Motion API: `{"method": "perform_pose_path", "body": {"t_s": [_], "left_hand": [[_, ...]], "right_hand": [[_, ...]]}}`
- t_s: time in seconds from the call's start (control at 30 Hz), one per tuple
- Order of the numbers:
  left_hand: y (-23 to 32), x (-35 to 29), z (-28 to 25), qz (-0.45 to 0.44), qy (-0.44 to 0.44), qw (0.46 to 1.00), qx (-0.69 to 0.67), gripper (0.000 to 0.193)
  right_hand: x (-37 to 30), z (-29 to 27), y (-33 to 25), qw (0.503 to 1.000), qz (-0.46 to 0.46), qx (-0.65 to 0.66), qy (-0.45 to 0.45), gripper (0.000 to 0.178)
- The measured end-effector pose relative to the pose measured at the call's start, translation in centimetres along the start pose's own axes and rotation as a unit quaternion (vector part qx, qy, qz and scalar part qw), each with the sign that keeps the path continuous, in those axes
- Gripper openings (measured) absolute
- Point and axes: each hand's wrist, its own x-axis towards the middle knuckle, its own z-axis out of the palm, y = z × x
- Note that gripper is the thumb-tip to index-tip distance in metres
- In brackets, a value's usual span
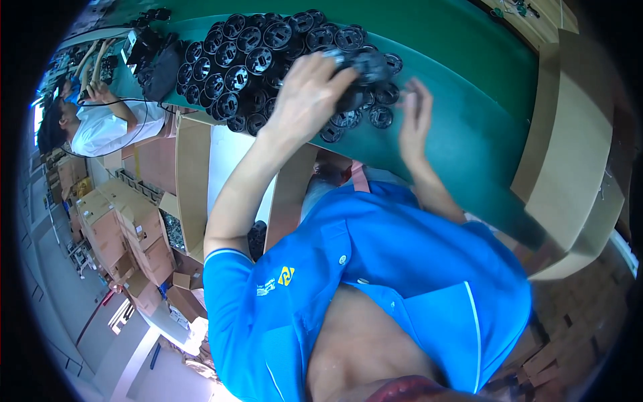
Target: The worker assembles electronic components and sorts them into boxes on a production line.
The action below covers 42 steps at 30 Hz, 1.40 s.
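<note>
The left hand (305, 97) grasps a black part (368, 67) in its fingers, held above the right end of a pile of round black parts (234, 77) on the green desk (462, 100). Motion blur hides which way the held part points, and its long axis cannot be told. In the pile, most round faces point up toward the camera. The right hand (415, 114), also blurred, is just right of the pile, its fingers released and loosely extended. Small pale lettering sits beside a yellow emblem (287, 275) on the blue shirt (402, 228). The piled parts look glossy, with rimmed circular faces and cut-out centres.
</note>
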Motion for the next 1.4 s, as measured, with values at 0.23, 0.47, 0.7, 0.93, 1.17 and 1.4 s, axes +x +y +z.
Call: {"method": "perform_pose_path", "body": {"t_s": [0.23, 0.47, 0.7, 0.93, 1.17, 1.4], "left_hand": [[2.1, 5.0, 9.6, 0.112, -0.007, 0.993, 0.038, 0.021], [1.0, 2.0, 11.2, -0.018, -0.044, 0.998, 0.031, 0.029], [3.9, -3.8, 6.8, -0.162, 0.089, 0.97, -0.155, 0.038], [8.6, -15.7, 4.0, -0.368, 0.114, 0.904, -0.184, 0.036], [7.0, -27.5, 0.9, -0.543, 0.186, 0.818, -0.036, 0.041], [8.3, -49.9, -1.2, -0.79, 0.13, 0.588, 0.114, 0.056]], "right_hand": [[7.9, -1.9, 1.7, 0.997, -0.075, -0.008, -0.007, 0.049], [9.1, 0.7, 5.0, 0.993, 0.037, -0.061, -0.098, 0.055], [9.0, 1.4, 6.1, 0.996, 0.009, -0.023, -0.087, 0.062], [8.6, 1.4, 7.1, 0.995, -0.017, 0.019, -0.094, 0.07], [8.7, 1.5, 7.7, 0.998, -0.036, 0.01, -0.051, 0.076], [3.8, 3.8, 0.3, 0.945, -0.221, -0.222, 0.098, 0.043]]}}
